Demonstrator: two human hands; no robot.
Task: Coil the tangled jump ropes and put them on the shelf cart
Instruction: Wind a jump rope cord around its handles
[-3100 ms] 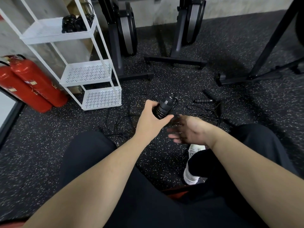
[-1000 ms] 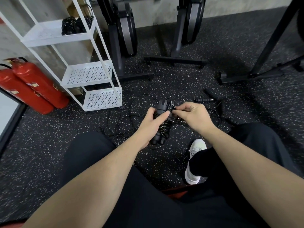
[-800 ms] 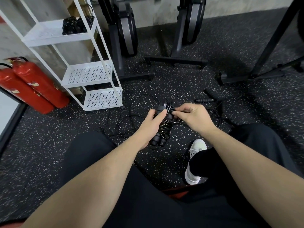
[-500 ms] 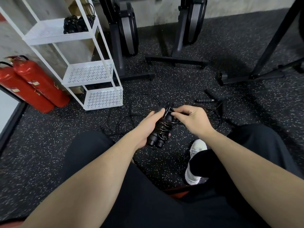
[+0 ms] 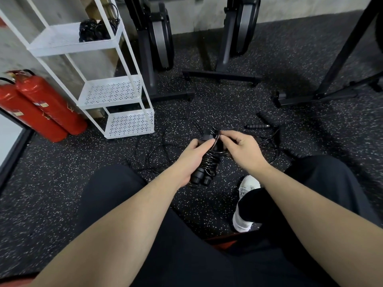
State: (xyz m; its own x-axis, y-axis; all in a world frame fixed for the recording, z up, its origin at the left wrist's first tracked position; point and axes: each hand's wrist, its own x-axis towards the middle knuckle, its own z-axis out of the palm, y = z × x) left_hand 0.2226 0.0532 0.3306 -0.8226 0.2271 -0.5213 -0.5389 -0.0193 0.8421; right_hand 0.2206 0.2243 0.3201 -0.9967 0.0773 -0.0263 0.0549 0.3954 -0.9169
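Observation:
A black jump rope [image 5: 208, 162] has its two handles side by side, with its cord wound around them. My left hand [image 5: 191, 157] grips the handles from the left. My right hand [image 5: 241, 148] pinches the cord end at the top of the bundle. More black ropes [image 5: 267, 141] lie tangled on the floor behind my hands, with loose handles [image 5: 257, 126] beside them. The white shelf cart [image 5: 116, 94] stands at the left. Coiled black ropes [image 5: 94, 31] rest on its top shelf.
Two red fire extinguishers [image 5: 41, 106] lean at the far left beside the cart. Black exercise machine bases [image 5: 221, 74] stand behind the ropes, and a rack leg [image 5: 310, 98] lies to the right. My white shoe [image 5: 245, 201] rests on the speckled floor below my right hand.
My right hand came in from below and took the cord at the bundle's top. My left hand tilted the handles downward, and more cord is wound around them.

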